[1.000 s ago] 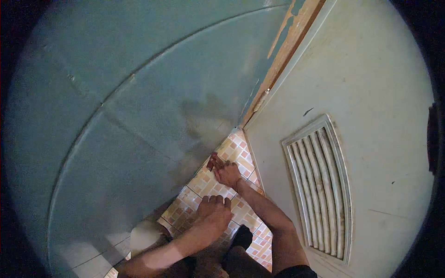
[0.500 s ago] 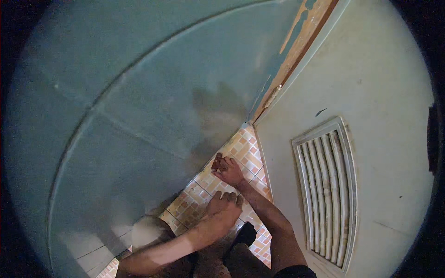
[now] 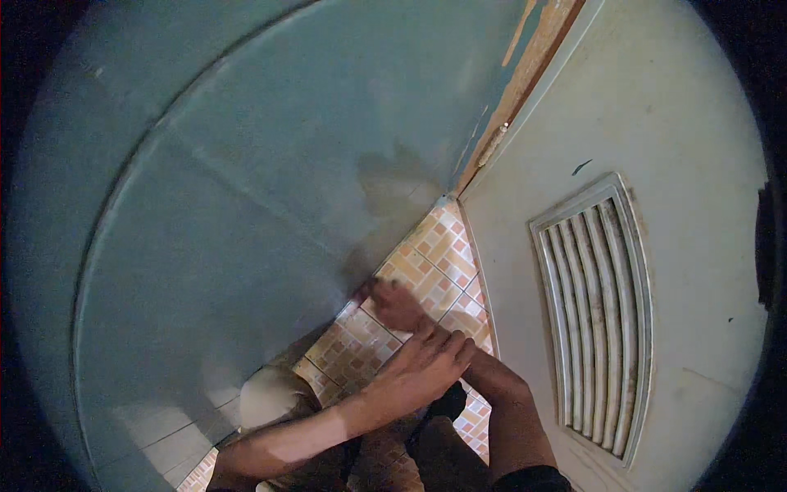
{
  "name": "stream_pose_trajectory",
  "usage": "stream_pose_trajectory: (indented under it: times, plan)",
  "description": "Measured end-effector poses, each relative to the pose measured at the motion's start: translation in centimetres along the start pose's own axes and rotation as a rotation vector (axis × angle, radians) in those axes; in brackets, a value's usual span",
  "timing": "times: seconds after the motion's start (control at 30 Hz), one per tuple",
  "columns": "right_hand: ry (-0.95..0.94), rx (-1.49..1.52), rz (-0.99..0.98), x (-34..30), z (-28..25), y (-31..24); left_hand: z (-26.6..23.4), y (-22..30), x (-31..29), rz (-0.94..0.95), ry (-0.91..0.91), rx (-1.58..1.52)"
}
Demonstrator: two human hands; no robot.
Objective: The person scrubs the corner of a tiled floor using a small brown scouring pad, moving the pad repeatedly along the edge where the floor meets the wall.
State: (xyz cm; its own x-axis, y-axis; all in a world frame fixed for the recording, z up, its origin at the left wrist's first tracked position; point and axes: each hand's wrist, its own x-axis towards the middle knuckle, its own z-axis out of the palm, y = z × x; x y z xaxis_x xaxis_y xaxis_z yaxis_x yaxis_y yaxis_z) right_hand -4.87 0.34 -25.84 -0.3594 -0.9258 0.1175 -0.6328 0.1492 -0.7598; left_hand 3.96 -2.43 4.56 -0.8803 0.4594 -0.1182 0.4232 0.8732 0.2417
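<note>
At lower center, a person's left hand (image 3: pixel 430 358) lies across the right forearm (image 3: pixel 502 382); the blurred right hand (image 3: pixel 399 305) hovers beside a blue-green wall (image 3: pixel 270 205).

The wall (image 3: pixel 246 205) is showing dull blue-green, with a brownish patch (image 3: pixel 399 182) darkening it. Orange-brown wood is showing through blue-green paint on the door frame (image 3: pixel 537 57). The door (image 3: pixel 680 123) and its striped, brown-grimed vent (image 3: pixel 594 320) are looking pale grey-green. The floor (image 3: pixel 434 254) is displaying tan, orange and whitish rectangles crossed by dark lines.
</note>
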Motion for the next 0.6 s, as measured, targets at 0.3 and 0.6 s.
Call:
stream_pose_trajectory:
  times: [0.3,0.6]
  plan:
    - [0.37,-0.572,0.247,1.3,-7.7,2.6,-0.7,1.1,-1.0,-0.041,0.179,0.033]
    - [0.003,0.048,0.143,-3.1,3.9,-4.9,-0.1,0.8,0.2,-0.003,0.009,-0.121]
